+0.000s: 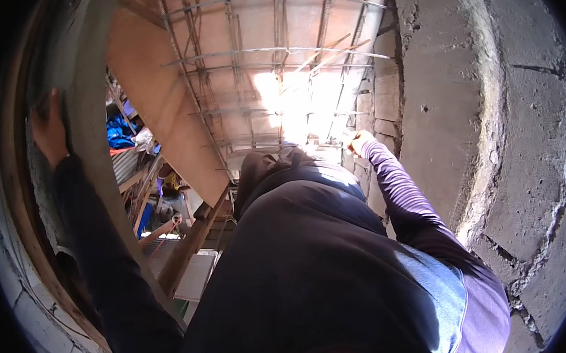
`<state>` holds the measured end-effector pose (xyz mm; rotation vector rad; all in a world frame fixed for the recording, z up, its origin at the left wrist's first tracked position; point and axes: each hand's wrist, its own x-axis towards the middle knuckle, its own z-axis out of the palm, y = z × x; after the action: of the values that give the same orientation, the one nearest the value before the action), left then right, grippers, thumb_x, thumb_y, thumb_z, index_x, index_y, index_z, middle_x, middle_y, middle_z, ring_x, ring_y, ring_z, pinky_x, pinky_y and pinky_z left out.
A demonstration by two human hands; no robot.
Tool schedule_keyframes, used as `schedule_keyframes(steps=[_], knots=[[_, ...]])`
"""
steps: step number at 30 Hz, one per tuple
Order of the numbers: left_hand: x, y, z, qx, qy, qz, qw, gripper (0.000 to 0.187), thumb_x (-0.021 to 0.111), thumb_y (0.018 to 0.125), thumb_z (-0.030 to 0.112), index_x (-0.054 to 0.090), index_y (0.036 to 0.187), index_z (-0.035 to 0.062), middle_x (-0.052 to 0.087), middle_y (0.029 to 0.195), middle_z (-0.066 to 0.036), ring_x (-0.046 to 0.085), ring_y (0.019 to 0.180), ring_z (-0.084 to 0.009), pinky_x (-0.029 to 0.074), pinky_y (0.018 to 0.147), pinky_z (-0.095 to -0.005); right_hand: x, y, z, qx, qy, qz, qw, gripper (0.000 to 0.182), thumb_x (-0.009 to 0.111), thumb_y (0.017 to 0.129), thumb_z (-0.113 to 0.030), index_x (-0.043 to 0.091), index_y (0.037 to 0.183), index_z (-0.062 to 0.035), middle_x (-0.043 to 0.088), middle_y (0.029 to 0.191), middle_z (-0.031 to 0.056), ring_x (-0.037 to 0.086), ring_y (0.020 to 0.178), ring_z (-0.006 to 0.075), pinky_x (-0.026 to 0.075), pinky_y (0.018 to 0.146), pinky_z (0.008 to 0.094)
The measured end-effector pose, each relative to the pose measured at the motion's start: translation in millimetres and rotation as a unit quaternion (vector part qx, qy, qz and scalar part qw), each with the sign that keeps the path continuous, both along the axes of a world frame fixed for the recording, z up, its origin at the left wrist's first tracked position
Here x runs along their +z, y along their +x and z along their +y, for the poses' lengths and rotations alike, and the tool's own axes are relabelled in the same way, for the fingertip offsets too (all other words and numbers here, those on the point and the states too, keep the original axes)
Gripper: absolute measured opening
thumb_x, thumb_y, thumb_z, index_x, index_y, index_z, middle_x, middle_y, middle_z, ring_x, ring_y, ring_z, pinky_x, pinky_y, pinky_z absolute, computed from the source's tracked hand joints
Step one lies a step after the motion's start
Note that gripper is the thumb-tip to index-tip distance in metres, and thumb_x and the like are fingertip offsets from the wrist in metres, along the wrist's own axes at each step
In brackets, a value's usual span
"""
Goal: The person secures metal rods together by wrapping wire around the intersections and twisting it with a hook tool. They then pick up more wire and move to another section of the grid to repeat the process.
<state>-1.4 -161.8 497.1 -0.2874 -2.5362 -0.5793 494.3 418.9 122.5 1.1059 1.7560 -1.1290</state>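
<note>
My left hand (50, 132) lies against the grey plastered edge (91, 104) at the left, its fingers apart and holding nothing I can see. On the other side, my right hand (360, 143) is closed beside the rough block wall (383, 107). Something small seems to be at its fingers, but glare hides what it is. My dark shirt (289, 268) fills the lower middle, between the two outstretched sleeves.
A grid of steel rebar (277, 52) spans a plywood panel (151, 74) ahead. Rough cement wall (442, 100) runs along the right. Through a gap at left show a blue tarp (120, 131), timber and another person's arm (162, 231). A wooden beam (192, 245) slants below.
</note>
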Motion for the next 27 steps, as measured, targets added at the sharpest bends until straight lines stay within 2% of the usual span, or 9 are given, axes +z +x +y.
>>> schedule_keyframes(steps=[3, 6, 12, 14, 15, 16, 18, 21, 27], knots=[[0.0, -1.6, -0.6, 0.007, -0.011, 0.028, 1.0, 0.061, 0.073, 0.089, 0.049, 0.067, 0.123, -0.0009, 0.069, 0.123, -0.022, 0.065, 0.116, -0.034, 0.047, 0.099, -0.0394, 31.3, -11.9, -4.2, -0.102, -0.022, 0.059, 0.993, 0.022, 0.066, 0.095, -0.023, 0.069, 0.08, -0.0067, 0.063, 0.062, 0.0064, 0.055, 0.046, 0.0169, 0.041, 0.044, 0.0336], [0.2, 0.9, 0.5, 0.021, -0.002, 0.033, 0.999, 0.056, 0.073, 0.09, 0.045, 0.068, 0.121, -0.001, 0.07, 0.12, -0.022, 0.066, 0.114, -0.0336, 0.047, 0.099, -0.0394, 47.2, -13.4, -6.5, -0.143, -0.082, 0.068, 0.984, 0.03, 0.072, 0.094, -0.035, 0.068, 0.08, -0.0082, 0.063, 0.062, 0.0055, 0.053, 0.045, 0.0155, 0.041, 0.043, 0.0319], [2.4, 6.5, -0.4, 0.049, 0.019, 0.011, 0.999, 0.066, 0.073, 0.088, 0.051, 0.067, 0.122, -0.0044, 0.069, 0.121, -0.024, 0.066, 0.115, -0.0355, 0.048, 0.098, -0.0408, 31.4, 1.8, -11.0, -0.051, -0.052, -0.002, 0.997, 0.032, 0.072, 0.094, -0.038, 0.068, 0.084, -0.0084, 0.063, 0.064, 0.0029, 0.053, 0.045, 0.0137, 0.041, 0.042, 0.0308], [-4.6, 0.8, -5.5, 0.054, -0.007, 0.086, 0.995, 0.069, 0.072, 0.086, 0.056, 0.067, 0.121, -0.0033, 0.07, 0.119, -0.025, 0.066, 0.114, -0.0353, 0.048, 0.098, -0.0401, 34.7, 4.0, -13.9, -0.069, -0.051, -0.025, 0.996, 0.03, 0.072, 0.094, -0.037, 0.069, 0.085, -0.0086, 0.063, 0.063, 0.0025, 0.053, 0.045, 0.0137, 0.041, 0.042, 0.0305], [-9.9, -4.7, -12.0, 0.063, -0.035, 0.124, 0.99, 0.065, 0.072, 0.086, 0.057, 0.069, 0.121, 0.0022, 0.073, 0.106, -0.022, 0.07, 0.101, -0.0331, 0.05, 0.091, -0.0392, 39.2, 4.6, -16.4, -0.064, -0.041, -0.012, 0.997, 0.03, 0.072, 0.095, -0.037, 0.07, 0.085, -0.0086, 0.063, 0.062, 0.0023, 0.052, 0.044, 0.0138, 0.041, 0.041, 0.0306], [-2.2, 4.5, -2.2, 0.066, -0.034, 0.126, 0.989, 0.065, 0.072, 0.086, 0.057, 0.069, 0.121, 0.0022, 0.073, 0.106, -0.022, 0.07, 0.101, -0.0331, 0.05, 0.091, -0.0392, 39.9, 6.0, -17.2, -0.061, -0.041, -0.011, 0.997, 0.03, 0.072, 0.095, -0.037, 0.07, 0.085, -0.0086, 0.063, 0.062, 0.0023, 0.052, 0.044, 0.0138, 0.041, 0.041, 0.0306], [21.5, 31.8, 34.8, 0.006, 0.104, 0.056, 0.993, 0.022, 0.072, 0.091, 0.021, 0.064, 0.1, 0.002, 0.05, 0.067, -0.007, 0.045, 0.061, -0.0175, 0.04, 0.057, -0.0335, 41.0, 8.9, -17.6, -0.079, -0.044, 0.009, 0.996, 0.03, 0.072, 0.094, -0.037, 0.07, 0.086, -0.0084, 0.063, 0.062, 0.0024, 0.052, 0.044, 0.0139, 0.041, 0.041, 0.0306], [18.0, 26.6, 29.9, -0.022, 0.115, 0.08, 0.99, 0.025, 0.077, 0.087, 0.018, 0.064, 0.102, 0.0029, 0.045, 0.067, 0.0, 0.043, 0.063, -0.0095, 0.037, 0.055, -0.0313, 47.1, 9.7, -18.4, -0.077, -0.036, 0.017, 0.996, 0.032, 0.071, 0.094, -0.037, 0.07, 0.085, -0.0074, 0.063, 0.062, 0.003, 0.052, 0.044, 0.0143, 0.041, 0.041, 0.0307], [18.0, 25.9, 28.8, -0.006, 0.119, 0.041, 0.992, 0.025, 0.076, 0.087, 0.018, 0.065, 0.103, 0.0021, 0.047, 0.067, -0.002, 0.043, 0.061, -0.0102, 0.038, 0.056, -0.0306, 48.1, 11.4, -21.0, -0.091, -0.037, 0.012, 0.995, 0.033, 0.07, 0.095, -0.039, 0.07, 0.084, -0.0077, 0.063, 0.062, 0.0031, 0.053, 0.044, 0.0147, 0.042, 0.041, 0.0309]])
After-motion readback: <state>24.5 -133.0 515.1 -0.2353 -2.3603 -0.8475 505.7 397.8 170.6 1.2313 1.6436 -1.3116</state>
